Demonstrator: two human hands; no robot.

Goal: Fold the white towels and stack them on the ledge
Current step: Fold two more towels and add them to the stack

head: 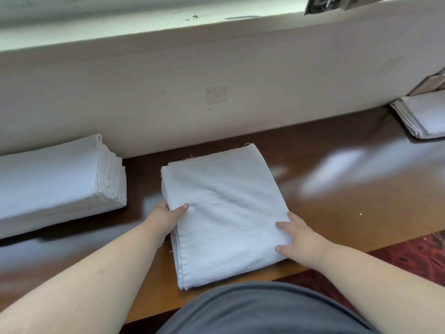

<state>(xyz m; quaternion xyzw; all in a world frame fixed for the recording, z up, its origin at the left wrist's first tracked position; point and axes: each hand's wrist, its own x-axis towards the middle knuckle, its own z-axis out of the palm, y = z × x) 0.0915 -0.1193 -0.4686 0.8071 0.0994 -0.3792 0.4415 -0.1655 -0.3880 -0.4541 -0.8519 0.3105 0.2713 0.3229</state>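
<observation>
A folded white towel point(224, 213) lies flat on the dark wooden ledge point(337, 189), in the middle of the view. My left hand point(166, 219) grips its left edge, thumb on top and fingers underneath. At the towel's right near corner, my right hand point(298, 235) rests with its fingers spread flat on the cloth. A stack of folded white towels point(55, 182) sits at the left against the wall. Another folded white towel point(421, 115) lies at the far right.
A cream wall point(216, 80) rises behind the ledge, with a pale window sill point(144, 18) above it. Red patterned carpet point(409, 259) shows below the ledge's front edge at the right. Bare glossy wood lies between the middle towel and the right one.
</observation>
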